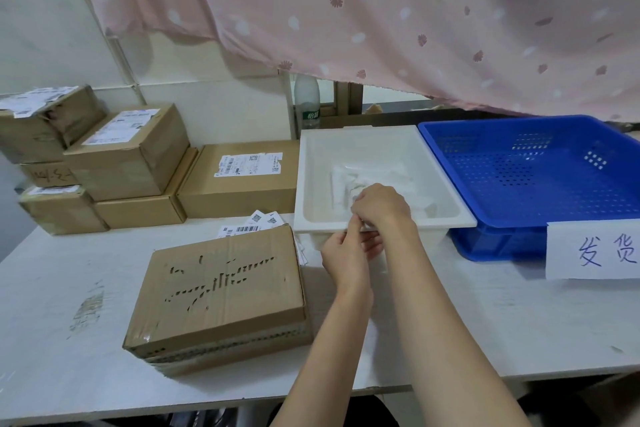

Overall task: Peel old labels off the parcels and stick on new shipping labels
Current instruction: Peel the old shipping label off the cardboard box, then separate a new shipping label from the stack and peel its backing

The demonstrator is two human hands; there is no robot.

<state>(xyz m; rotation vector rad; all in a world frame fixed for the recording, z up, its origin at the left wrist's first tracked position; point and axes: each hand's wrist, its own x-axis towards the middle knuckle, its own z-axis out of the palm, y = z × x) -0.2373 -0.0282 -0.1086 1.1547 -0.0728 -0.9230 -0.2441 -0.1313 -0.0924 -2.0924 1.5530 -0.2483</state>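
Note:
A brown cardboard parcel (221,288) lies flat on the white table (485,322) in front of me, its top scuffed with dark torn marks and bearing no label. Sheets of barcode labels (244,228) stick out from behind its far edge. My left hand (346,255) and my right hand (381,208) meet over the front rim of a white tray (446,218). The fingertips of both pinch together on what looks like a small white label scrap (366,226), mostly hidden by the fingers. Crumpled white label pieces (346,180) lie in the tray.
Several labelled cardboard boxes (131,152) are stacked at the back left. A blue perforated basket (536,166) stands to the right of the tray, with a handwritten paper sign (595,250) on its front. A plastic bottle (306,100) stands behind the tray under a pink curtain (381,10).

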